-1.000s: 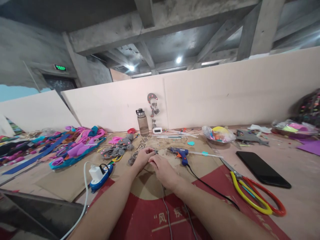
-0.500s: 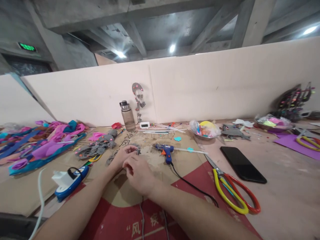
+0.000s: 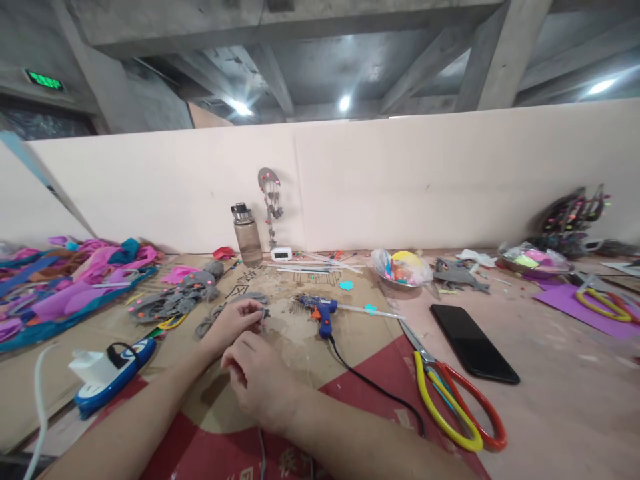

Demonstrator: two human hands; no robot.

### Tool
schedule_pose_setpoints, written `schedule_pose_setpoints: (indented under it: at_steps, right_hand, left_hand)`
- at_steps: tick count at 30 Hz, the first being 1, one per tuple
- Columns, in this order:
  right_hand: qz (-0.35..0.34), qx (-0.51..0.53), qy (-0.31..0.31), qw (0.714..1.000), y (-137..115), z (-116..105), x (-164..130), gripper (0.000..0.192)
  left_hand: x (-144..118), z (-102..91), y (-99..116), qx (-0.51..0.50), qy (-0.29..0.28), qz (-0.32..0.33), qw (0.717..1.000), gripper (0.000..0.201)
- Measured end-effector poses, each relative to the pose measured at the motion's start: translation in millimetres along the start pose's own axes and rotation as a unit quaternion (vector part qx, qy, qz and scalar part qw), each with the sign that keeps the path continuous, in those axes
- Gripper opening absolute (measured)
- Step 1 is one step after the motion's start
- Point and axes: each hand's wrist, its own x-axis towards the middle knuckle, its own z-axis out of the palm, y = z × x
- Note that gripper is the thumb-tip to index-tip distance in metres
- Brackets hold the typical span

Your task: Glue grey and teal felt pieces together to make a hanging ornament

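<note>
My left hand (image 3: 231, 325) rests on the cardboard sheet (image 3: 300, 340) with its fingers pinched on a small grey felt piece (image 3: 262, 313). Just in front of it, nearer to me, is my right hand (image 3: 257, 377), fingers curled; what it holds, if anything, is hidden. A blue hot glue gun (image 3: 320, 310) lies a little to the right of both hands, its black cord trailing toward me.
Yellow and red scissors (image 3: 450, 400) and a black phone (image 3: 473, 343) lie to the right. A blue power strip (image 3: 107, 373) sits at left, near piles of pink and blue felt (image 3: 70, 280). A water bottle (image 3: 246, 233), a timer and a bowl of scraps (image 3: 403, 268) stand by the wall.
The view has swung right and the hands now sit further left in it. My right hand has drawn back toward me, away from the left hand, which keeps pinching the grey piece.
</note>
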Motion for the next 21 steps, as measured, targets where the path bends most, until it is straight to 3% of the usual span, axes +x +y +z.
schedule_pose_setpoints:
  at_steps: [9,15,16,18,21]
  right_hand:
    - [0.03,-0.075,-0.045,0.996,8,-6,3,0.019]
    - [0.099,-0.115,0.093,0.984,15,-28,9,0.028]
    - [0.122,-0.135,0.086,0.98,19,-28,9,0.027]
    - [0.172,-0.177,0.011,0.969,28,-26,8,0.019]
    - [0.193,-0.193,-0.031,0.961,39,-25,7,0.019]
  left_hand:
    - [2,5.1,10,-0.002,0.046,0.04,0.998,0.031]
    - [2,-3.0,19,-0.123,0.143,0.101,0.977,0.028]
    - [1,-5.2,20,-0.137,0.15,0.11,0.973,0.027]
    - [1,-7.9,22,-0.144,0.156,0.122,0.97,0.024]
    - [-2,-4.9,23,-0.119,0.151,0.119,0.974,0.021]
